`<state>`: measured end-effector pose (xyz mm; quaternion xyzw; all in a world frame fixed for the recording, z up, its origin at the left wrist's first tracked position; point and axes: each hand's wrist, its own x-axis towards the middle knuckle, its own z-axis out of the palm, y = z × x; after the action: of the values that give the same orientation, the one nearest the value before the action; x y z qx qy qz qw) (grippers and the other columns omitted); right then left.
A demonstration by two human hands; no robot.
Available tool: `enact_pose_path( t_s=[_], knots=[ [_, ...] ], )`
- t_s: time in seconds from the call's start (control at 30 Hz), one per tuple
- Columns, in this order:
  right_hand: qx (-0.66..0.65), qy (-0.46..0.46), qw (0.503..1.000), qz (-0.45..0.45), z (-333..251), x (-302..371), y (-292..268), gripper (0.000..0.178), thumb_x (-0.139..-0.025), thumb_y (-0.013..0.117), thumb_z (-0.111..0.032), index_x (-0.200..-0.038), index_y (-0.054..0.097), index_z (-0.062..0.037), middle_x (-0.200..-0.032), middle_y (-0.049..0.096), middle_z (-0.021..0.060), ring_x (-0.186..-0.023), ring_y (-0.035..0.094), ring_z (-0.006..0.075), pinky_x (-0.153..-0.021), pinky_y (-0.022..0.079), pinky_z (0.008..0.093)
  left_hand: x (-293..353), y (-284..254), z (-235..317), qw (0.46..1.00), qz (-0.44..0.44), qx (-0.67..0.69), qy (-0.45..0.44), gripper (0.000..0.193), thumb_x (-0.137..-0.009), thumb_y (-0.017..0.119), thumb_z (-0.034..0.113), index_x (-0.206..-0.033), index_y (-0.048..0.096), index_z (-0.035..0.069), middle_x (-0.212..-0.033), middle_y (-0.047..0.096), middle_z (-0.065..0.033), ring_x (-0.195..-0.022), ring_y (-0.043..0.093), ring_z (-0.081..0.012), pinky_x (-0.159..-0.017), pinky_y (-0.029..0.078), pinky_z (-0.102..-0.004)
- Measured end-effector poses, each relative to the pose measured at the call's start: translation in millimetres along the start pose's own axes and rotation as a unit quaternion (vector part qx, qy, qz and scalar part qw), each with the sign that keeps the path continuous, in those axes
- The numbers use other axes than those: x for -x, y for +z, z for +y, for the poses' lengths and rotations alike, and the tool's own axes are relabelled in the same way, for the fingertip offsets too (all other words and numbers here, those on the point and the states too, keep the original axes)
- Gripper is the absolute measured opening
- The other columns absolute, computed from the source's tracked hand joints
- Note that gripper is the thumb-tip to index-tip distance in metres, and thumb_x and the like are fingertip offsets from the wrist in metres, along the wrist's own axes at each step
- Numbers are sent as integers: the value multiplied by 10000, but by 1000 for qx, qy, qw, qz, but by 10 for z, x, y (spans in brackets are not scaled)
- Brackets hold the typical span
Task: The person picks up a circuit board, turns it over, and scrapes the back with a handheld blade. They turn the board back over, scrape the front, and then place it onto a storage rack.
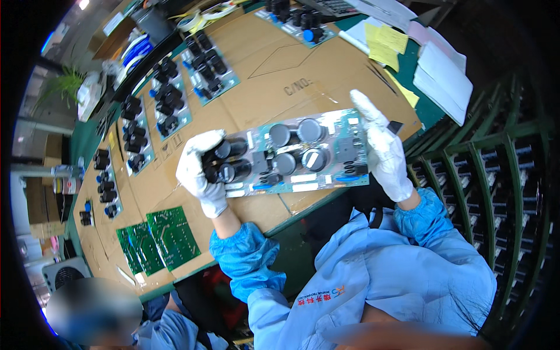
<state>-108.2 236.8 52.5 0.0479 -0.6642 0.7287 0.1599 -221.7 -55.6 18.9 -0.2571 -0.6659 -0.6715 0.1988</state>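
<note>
A circuit board [340,129] with several tall black cylindrical capacitors is held up over the near edge of the table, its component side showing. My left hand [200,169], in a white glove, grips the board's left end, fingers curled around the capacitors there. My right hand [385,154], also gloved in white, is pressed along the right end, its fingers stretched upward beside the edge; its thumb is hard to make out. A small dark square [395,126] shows at the back of the right glove.
Cardboard [256,99] covers the table. Populated boards [211,70] stand at the far left, and another [303,29] at the back. Flat green boards [172,239] lie at the near left. Papers [443,81] lie at the back right. A green rack [484,175] stands right; a co-worker [166,326] sits lower left.
</note>
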Motion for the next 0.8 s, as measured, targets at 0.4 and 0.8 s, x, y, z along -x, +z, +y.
enact_pose_path(
  t_s=[0.4,0.8],
  knots=[
    [25,14,1000,1,-71,14,-32,494,-1011,382,-227,-1437,383,23,-1489,400,137,-1390,347,220,-1149,229,333,22,55,33,999,11,-44,2,514,-1007,265,273,-988,626,-93,-1003,658,-241,-955,638,-316,-902,499,-431],
    [21,44,999,17,-3,-2,-48,512,-1010,375,-230,-1448,358,35,-1527,341,125,-1417,289,205,-1151,206,317,45,73,-6,1000,29,6,-6,490,-1000,298,265,-975,624,-100,-998,660,-242,-940,650,-323,-886,511,-431]
  ],
)
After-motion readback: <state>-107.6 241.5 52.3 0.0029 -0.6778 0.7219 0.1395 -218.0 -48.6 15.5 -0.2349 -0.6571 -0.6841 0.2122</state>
